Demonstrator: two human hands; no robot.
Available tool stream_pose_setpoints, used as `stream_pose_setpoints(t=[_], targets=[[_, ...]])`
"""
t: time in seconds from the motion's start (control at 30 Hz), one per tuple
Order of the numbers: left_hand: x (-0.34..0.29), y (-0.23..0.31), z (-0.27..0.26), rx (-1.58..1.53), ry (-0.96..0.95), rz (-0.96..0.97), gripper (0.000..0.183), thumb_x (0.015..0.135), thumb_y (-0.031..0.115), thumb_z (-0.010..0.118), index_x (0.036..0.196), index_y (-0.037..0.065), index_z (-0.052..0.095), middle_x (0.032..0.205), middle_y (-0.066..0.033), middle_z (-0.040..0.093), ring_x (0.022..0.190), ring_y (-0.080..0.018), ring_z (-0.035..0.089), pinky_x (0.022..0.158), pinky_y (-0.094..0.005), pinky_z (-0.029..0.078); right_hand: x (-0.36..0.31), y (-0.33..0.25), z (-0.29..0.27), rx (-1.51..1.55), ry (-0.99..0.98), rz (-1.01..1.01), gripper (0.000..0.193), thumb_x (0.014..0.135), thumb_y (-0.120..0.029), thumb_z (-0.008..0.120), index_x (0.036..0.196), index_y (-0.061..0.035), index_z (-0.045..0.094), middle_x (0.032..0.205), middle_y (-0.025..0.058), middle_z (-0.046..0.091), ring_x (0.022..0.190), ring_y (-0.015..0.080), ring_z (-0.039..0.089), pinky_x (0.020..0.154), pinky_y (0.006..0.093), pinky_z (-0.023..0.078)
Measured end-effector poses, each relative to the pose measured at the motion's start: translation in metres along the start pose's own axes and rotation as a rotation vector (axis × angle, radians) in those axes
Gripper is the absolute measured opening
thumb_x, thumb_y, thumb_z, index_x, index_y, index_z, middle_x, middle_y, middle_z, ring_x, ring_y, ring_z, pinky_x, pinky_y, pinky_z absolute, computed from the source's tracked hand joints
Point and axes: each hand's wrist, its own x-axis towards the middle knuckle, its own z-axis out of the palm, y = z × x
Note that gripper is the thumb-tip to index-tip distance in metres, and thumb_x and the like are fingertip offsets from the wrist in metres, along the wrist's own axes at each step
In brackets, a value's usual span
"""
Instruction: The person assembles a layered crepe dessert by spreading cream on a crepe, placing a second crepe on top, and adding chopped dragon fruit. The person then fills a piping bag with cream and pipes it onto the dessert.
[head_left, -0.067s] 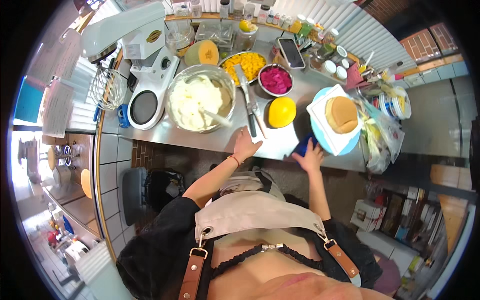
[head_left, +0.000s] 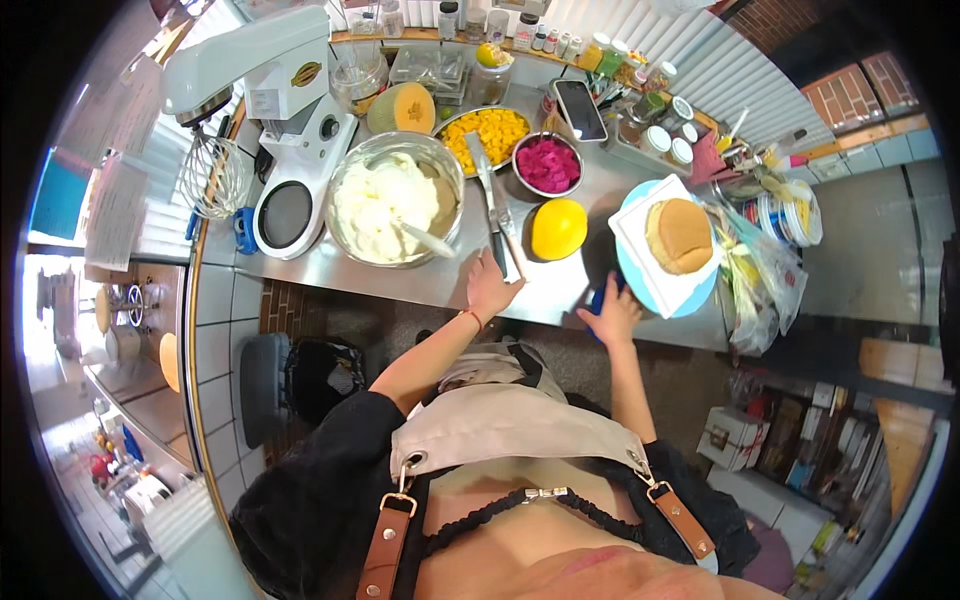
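Note:
My left hand (head_left: 490, 288) rests at the counter's front edge, fingers stretched out, beside the handles of a metal spatula (head_left: 480, 160) and a wooden-handled tool (head_left: 514, 252); it partly covers the spatula's black handle. My right hand (head_left: 615, 312) has its fingers spread against a dark blue thing (head_left: 599, 298) at the edge, whose kind I cannot make out. Just beyond it, a round cake (head_left: 682, 236) sits on a white square board (head_left: 632, 225) over a light blue round stand (head_left: 705, 297). A yellow fruit (head_left: 559, 229) lies between the hands.
Left of the tools stands a metal bowl (head_left: 335, 215) of white cream with a spatula in it. Behind are diced yellow fruit (head_left: 487, 135), pink fruit (head_left: 548, 162), a cut melon (head_left: 402, 107) and a phone (head_left: 579, 108). A stand mixer (head_left: 300, 150) occupies the left; plastic bags (head_left: 780, 285) lie right.
My left hand now covers more of the spatula's black handle. The fingers of my right hand hide more of the blue thing. The whole view has shifted slightly.

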Motion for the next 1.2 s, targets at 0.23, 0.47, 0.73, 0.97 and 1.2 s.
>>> stream_pose_setpoints(t=[0.23, 0.47, 0.73, 0.97, 1.2], targets=[[0.024, 0.055, 0.037, 0.226, 0.252, -0.224, 0.113, 0.058, 0.03, 0.086, 0.145, -0.001, 0.02, 0.125, -0.0218, 0.046, 0.118, -0.0391, 0.046, 0.098, -0.0448, 0.041, 0.094, -0.059, -0.017, 0.391, 0.208, -0.352, 0.124, 0.06, -0.043, 0.086, 0.154, -0.0114, 0.01, 0.147, 0.0363, 0.024, 0.132, 0.0525, 0.033, 0.104, 0.0516, 0.038], [0.027, 0.017, 0.005, 0.27, 0.324, -0.201, 0.102, 0.061, 0.019, 0.081, 0.145, 0.001, 0.025, 0.121, -0.0205, 0.046, 0.111, -0.0387, 0.048, 0.092, -0.0433, 0.044, 0.097, -0.114, -0.01, 0.316, 0.187, -0.151, 0.13, 0.053, -0.042, 0.088, 0.154, -0.0191, 0.011, 0.151, 0.0291, 0.017, 0.126, 0.0513, 0.035, 0.101, 0.0539, 0.04], [-0.011, -0.014, 0.001, -0.255, 0.185, 0.08, 0.055, 0.081, 0.023, 0.071, 0.128, 0.004, 0.05, 0.107, -0.0116, 0.057, 0.093, -0.0249, 0.058, 0.079, -0.0352, 0.048, 0.074, -0.114, 0.007, 0.364, 0.131, -0.21, 0.126, 0.052, -0.032, 0.088, 0.153, -0.0161, 0.014, 0.14, 0.0257, 0.03, 0.123, 0.0479, 0.036, 0.103, 0.0519, 0.037], [-0.074, -0.045, -0.039, -1.674, -0.31, -0.327, 0.048, 0.103, 0.037, 0.044, 0.143, 0.009, 0.038, 0.134, -0.007, 0.053, 0.121, -0.0184, 0.054, 0.102, -0.0359, 0.045, -0.034, -0.165, 0.013, 0.559, -0.239, -0.68, 0.129, 0.054, -0.033, 0.088, 0.152, -0.0038, 0.01, 0.138, 0.0273, 0.033, 0.126, 0.0454, 0.037, 0.108, 0.0495, 0.031], [-0.089, -0.16, -0.168, -1.343, 0.128, -0.361, 0.06, 0.103, 0.05, 0.03, 0.139, 0.005, 0.044, 0.132, -0.0078, 0.057, 0.12, -0.0206, 0.056, 0.102, -0.0342, 0.044, -0.048, -0.226, 0.03, 0.719, -0.644, -0.684, 0.103, 0.076, -0.042, 0.079, 0.151, -0.0016, 0.022, 0.15, 0.0249, 0.031, 0.139, 0.0374, 0.033, 0.113, 0.0436, 0.029]])
